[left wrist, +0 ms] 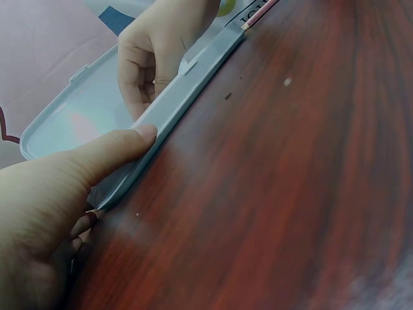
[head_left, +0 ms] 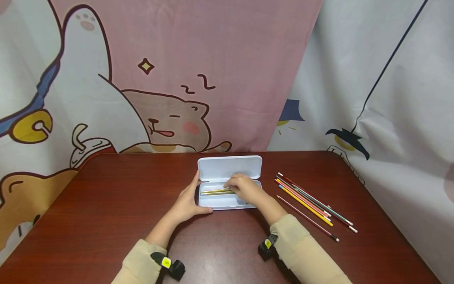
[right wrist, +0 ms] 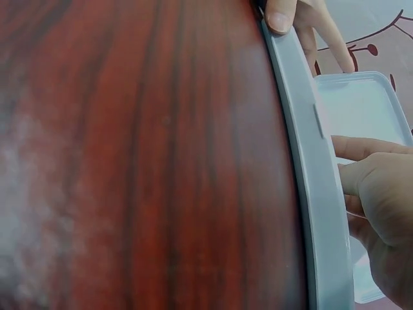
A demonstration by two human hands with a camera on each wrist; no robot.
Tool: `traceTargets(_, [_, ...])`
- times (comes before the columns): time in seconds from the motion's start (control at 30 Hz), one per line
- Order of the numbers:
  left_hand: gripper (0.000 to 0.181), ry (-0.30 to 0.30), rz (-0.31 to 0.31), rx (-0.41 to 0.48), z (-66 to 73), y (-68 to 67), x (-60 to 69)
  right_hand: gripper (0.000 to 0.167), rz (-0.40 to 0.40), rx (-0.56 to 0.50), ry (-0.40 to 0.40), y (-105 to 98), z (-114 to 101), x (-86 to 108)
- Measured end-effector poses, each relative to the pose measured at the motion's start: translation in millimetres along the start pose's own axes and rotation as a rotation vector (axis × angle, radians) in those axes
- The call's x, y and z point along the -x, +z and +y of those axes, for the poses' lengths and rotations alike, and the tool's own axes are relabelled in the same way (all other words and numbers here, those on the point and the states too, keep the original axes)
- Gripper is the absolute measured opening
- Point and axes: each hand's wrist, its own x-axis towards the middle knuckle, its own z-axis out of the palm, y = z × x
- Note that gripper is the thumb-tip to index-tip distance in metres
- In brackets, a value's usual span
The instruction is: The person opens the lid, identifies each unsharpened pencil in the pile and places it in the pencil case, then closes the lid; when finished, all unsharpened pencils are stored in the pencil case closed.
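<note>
A pale, white-blue pencil case [head_left: 222, 203] lies on the table with its lid [head_left: 229, 167] raised at the back. My left hand [head_left: 186, 201] holds the case at its left end, thumb on the front rim and fingers along the side. In the left wrist view that thumb [left wrist: 119, 152] presses the rim. My right hand [head_left: 246, 189] reaches down into the case with bent fingers, over yellowish pencils [head_left: 216, 192] in the back compartment. The case wall hides its fingertips in the right wrist view, so whether they pinch a pencil is unclear.
Right of the case, several pencils lie slanting in a loose bundle, among them a yellow pencil [head_left: 306, 206]. One dark-red pencil [head_left: 307, 218] lies a little apart, nearer the front. Behind the brown table [head_left: 124, 221] hangs a printed cloth [head_left: 248, 59].
</note>
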Motion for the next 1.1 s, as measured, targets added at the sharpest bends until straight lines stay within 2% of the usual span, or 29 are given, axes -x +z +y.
traceTargets(0.3, [0.131,-0.004,-0.007,0.009,0.8,-0.7,-0.4,0.021,0.063,-0.059,0.014,-10.2,-7.3,8.1])
traceTargets(0.67, [0.131,-0.007,-0.001,0.007,1.5,-1.3,-0.3,0.026,0.247,-0.135,-0.061,-28.1,-18.1,33.6])
traceTargets(0.83, [0.131,-0.011,-0.001,0.010,1.9,-1.1,0.0,0.028,0.266,-0.152,-0.022,-36.2,-18.3,48.9])
traceTargets(1.1, [0.131,0.007,0.017,0.017,2.1,-0.7,0.5,0.031,0.321,-0.115,0.008,-50.1,-12.7,77.7])
